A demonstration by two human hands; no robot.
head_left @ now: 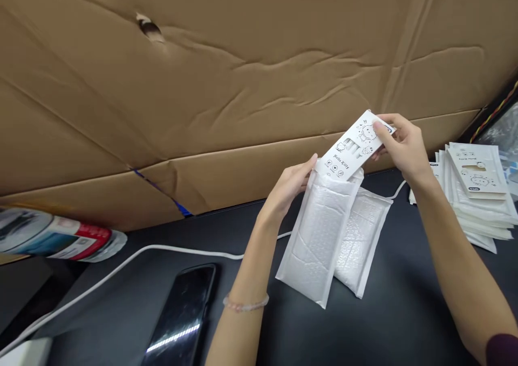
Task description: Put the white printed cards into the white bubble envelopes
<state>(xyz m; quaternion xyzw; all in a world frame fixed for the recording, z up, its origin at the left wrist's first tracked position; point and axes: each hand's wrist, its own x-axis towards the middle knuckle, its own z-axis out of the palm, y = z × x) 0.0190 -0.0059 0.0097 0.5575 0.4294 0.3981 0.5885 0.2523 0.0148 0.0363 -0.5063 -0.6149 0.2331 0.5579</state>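
My right hand [400, 142] pinches the top end of a flat white pen box [351, 146] printed with Hello Kitty line drawings. A small window in the box shows several white pens. The box's lower end sits inside the mouth of a white bubble mailer [315, 236], tilted to the right. At the mailer's upper left edge my left hand [289, 185] grips it, with the thumb along the opening and the other fingers partly hidden. A second bubble mailer [362, 236] lies on the black table behind the first.
A stack of bubble mailers [481, 215] with a similar box [479, 174] on top lies at the right. A phone [180, 312], a white cable [182, 251] and a bottle [60, 236] are at the left. Creased cardboard [243, 85] stands along the back.
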